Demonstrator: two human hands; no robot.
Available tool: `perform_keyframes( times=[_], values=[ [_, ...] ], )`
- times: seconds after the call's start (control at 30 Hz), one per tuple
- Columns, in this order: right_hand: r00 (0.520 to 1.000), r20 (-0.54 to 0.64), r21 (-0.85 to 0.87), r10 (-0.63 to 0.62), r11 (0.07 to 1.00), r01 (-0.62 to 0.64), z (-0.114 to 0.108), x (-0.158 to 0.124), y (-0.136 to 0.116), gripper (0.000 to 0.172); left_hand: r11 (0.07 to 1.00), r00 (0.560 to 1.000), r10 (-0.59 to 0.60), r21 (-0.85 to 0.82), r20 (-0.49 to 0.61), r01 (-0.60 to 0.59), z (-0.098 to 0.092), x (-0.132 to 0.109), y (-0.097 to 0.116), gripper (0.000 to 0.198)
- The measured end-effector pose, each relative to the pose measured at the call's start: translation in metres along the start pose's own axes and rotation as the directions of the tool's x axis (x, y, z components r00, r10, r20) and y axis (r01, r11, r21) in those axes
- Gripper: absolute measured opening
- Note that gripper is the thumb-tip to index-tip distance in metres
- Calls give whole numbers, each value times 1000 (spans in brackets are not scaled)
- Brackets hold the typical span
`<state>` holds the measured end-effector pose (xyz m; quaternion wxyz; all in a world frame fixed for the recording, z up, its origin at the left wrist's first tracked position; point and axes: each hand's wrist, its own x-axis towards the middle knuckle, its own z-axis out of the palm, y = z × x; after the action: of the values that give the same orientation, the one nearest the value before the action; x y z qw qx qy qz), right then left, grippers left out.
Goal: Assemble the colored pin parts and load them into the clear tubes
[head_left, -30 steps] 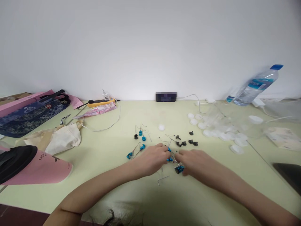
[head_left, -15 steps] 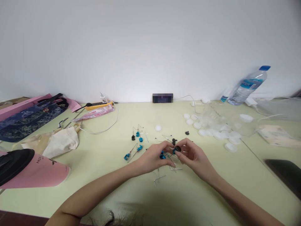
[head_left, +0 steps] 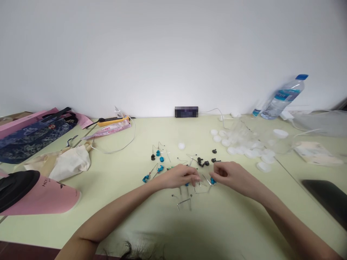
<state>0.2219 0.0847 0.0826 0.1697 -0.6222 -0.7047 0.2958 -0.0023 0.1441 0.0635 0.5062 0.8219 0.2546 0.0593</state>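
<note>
My left hand (head_left: 186,177) hovers low over the middle of the table with its fingers curled and thumb drawn in. Motion smears its fingertips, and I cannot make out what they hold. To its right, my right hand (head_left: 227,176) has its fingers bent together, with a small blue part (head_left: 213,181) at the fingertips beside a thin metal rod. Thin bent metal rods (head_left: 184,203) lie below my left hand. Small black parts (head_left: 202,162) rest just beyond both hands. Farther left are blue clip-like parts (head_left: 146,178) with thin wires.
White round lids (head_left: 251,153) and clear plastic pieces spread at the right. A water bottle (head_left: 284,96) leans at the back wall. A pink cup (head_left: 58,195) stands at the left front, a cloth bag (head_left: 73,162) behind it. A small dark display (head_left: 186,112) is by the wall.
My hands, close together around small blue and dark parts before, have moved apart. The right hand has shifted right, uncovering more black parts and metal rods on the table.
</note>
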Motion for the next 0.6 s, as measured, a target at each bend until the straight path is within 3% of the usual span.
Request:
perform_keyframes(
  times=[0.1, 0.2, 0.27, 0.33, 0.43, 0.53, 0.6],
  values=[
    [987, 161, 226, -14, 974, -23, -5, 2, 6, 36, 999, 998, 19, -29, -66, -21, 1, 0, -3, 40],
    [998, 14, 512, 60, 857, -59, 1, 3, 0, 37, 985, 970, 58, -144, -235, -94, 3, -3, 4, 47],
    [983, -94, 656, 155, 753, -56, 11, 3, -8, 40, 976, 955, 93, -165, -283, -144, 5, -7, 12, 50],
    [969, -108, 762, 222, 645, -63, 26, 2, -16, 40, 983, 958, 130, -91, -255, -157, 8, -10, 19, 60],
    [966, -59, 850, 252, 520, -83, 47, -3, -26, 40, 976, 953, 170, 173, -249, -129, 16, -13, 24, 82],
    [973, -36, 861, 230, 502, -87, 58, -8, -31, 40, 900, 920, 237, 428, -311, -87, 21, -13, 24, 52],
    [985, -11, 856, 173, 511, -81, 60, -12, -33, 40, 870, 916, 264, 485, -302, -91, 21, -13, 24, 35]
  ],
)
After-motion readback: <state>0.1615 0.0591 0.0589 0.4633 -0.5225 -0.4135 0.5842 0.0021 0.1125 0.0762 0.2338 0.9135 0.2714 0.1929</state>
